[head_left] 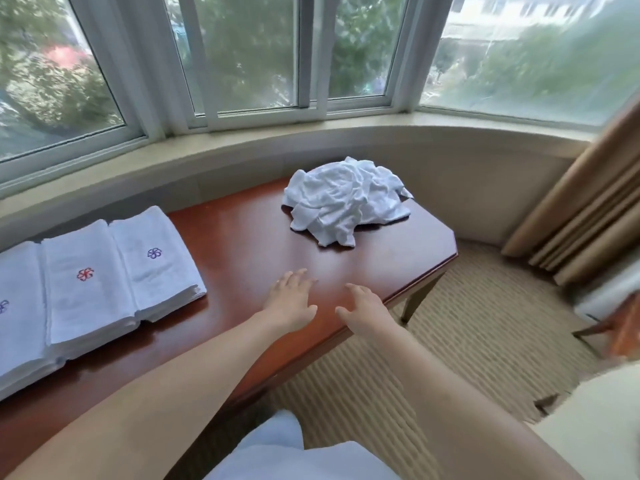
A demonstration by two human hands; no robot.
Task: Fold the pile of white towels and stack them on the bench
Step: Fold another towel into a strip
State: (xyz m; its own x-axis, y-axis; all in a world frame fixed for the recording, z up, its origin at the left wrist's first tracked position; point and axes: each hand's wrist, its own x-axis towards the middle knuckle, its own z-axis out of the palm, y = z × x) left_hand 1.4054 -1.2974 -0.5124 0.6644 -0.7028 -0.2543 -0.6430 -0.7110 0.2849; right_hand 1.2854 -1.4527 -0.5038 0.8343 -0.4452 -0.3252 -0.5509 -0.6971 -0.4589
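A crumpled pile of white towels (341,200) lies at the far right end of the red-brown wooden bench (242,244). Three stacks of folded white towels (93,285) with small embroidered flowers sit side by side at the bench's left. My left hand (289,301) and my right hand (363,311) are stretched out over the bench's near edge, fingers spread and straight, holding nothing. Both hands are well short of the crumpled pile, with bare wood between.
A curved window sill (242,150) and bay windows run behind the bench. Beige striped carpet (467,334) lies to the right, with tan curtains (588,216) and part of a wooden chair (623,334) at the right edge. White clothing (277,445) shows at the bottom.
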